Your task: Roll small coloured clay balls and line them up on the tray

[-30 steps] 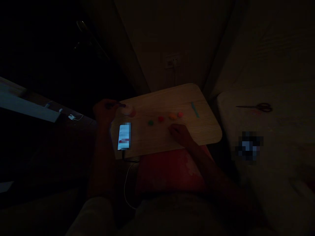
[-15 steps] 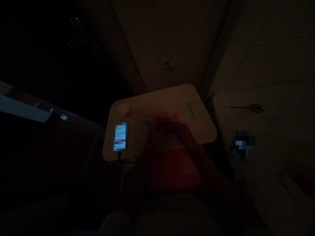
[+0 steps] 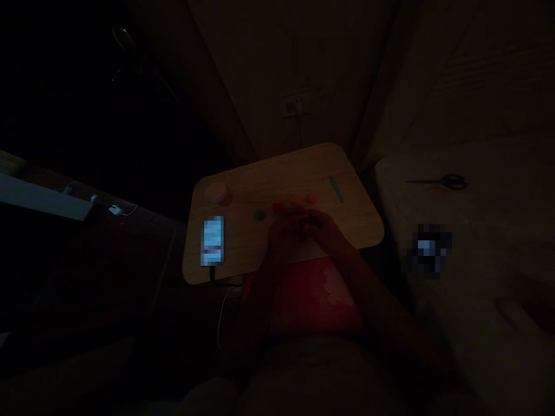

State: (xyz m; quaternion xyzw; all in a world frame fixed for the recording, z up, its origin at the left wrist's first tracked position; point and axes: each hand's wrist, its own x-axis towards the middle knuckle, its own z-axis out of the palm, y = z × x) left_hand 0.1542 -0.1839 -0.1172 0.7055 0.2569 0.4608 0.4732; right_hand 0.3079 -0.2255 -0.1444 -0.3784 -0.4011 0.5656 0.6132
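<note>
The scene is very dark. My left hand [image 3: 282, 232] and my right hand [image 3: 318, 224] are together over the front of a small wooden table [image 3: 238, 248], fingers curled in. Between the fingers shows a small dark purplish lump [image 3: 303, 231], its shape hard to make out. Just beyond my hands lie small coloured lumps: a red lump [image 3: 277, 206], an orange lump [image 3: 297, 200] and a pink lump [image 3: 311, 198]. To the left of them sits a green lump [image 3: 259, 215]. A teal stick-like tool [image 3: 337, 189] lies toward the right side.
A lit phone [image 3: 212, 241], blurred out, lies at the table's left with a dark cable. Behind it stands a round tub [image 3: 217, 193]. Scissors [image 3: 451, 182] and a blurred object [image 3: 428, 251] rest on the pale surface at right. A wall socket [image 3: 295, 105] is behind.
My hands have shifted slightly and sit close together, with the purplish lump now visible between them. The view has tilted a little. The lumps on the table look unmoved.
</note>
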